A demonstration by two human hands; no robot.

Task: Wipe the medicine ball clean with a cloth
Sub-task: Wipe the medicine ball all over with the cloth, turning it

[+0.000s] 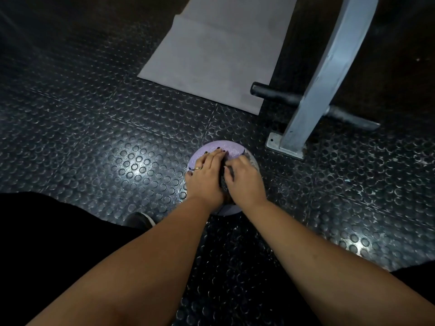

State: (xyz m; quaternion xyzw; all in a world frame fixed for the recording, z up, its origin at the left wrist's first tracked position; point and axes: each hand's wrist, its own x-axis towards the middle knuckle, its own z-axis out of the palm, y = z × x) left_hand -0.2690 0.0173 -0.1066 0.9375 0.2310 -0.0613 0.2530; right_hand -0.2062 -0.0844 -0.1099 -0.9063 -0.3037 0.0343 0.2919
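A purple and grey medicine ball [229, 149] sits on the black studded rubber floor. My left hand [207, 177] lies flat on the ball's top left, fingers stretched forward, a ring on one finger. My right hand [244, 180] is beside it on the ball's right half, fingers curled round a dark cloth [223, 182] that shows in the gap between the two hands. Most of the ball is hidden under my hands.
A grey metal post [315, 90] with a bolted base plate [274, 145] and a black crossbar [275, 94] stands just right of the ball. A pale mat [211, 55] lies beyond. My shoe [141, 220] and dark trouser leg are at the lower left.
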